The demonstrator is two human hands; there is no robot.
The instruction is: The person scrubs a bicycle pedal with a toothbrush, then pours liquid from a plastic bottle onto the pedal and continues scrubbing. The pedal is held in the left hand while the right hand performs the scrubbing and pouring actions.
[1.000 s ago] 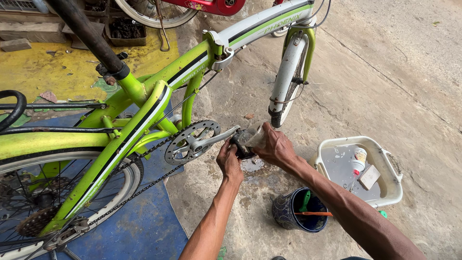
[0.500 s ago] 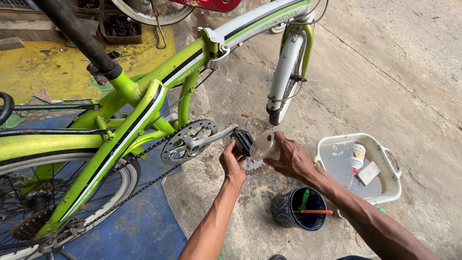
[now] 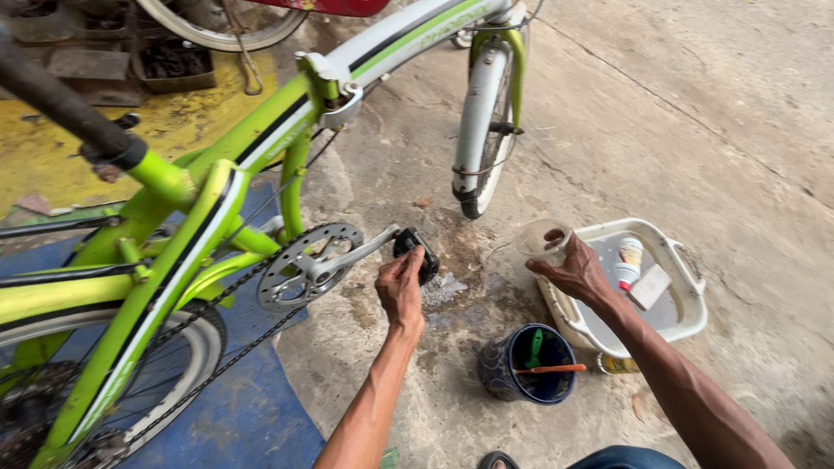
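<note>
Rough grey concrete (image 3: 712,113), cracked and stained dark under the work, makes up most of the ground, with a patch of yellow-painted floor (image 3: 52,148) at the upper left and a blue mat (image 3: 243,417) under the rear of the bike. A lime-green folding bicycle (image 3: 208,200) stands across the left half, its front wheel (image 3: 483,130) and white mudguard pointing away from the camera. Part of a second wheel shows at the top edge.

To the right sits a white plastic tub (image 3: 686,295) holding a small bottle and a flat block, and just beside its near corner a dark blue paint tin (image 3: 504,369) with a green and an orange handle poking out.

The chainring (image 3: 304,265) carries a silver crank arm (image 3: 360,252) whose long axis runs from the chainring rightward and slightly up, ending at the black pedal (image 3: 413,247). The left hand (image 3: 401,291) is on that pedal from below and from the near side, fingers curled around its outer end, thumb against the near face. It is the nearer hand to the pedal by far.

The right hand (image 3: 578,274) is off to the right, over the tub's rim, well apart from the pedal. Its fingers are wrapped around a clear plastic cup (image 3: 543,239), held upright with its mouth open towards the camera; whether there is anything in it cannot be told.
</note>
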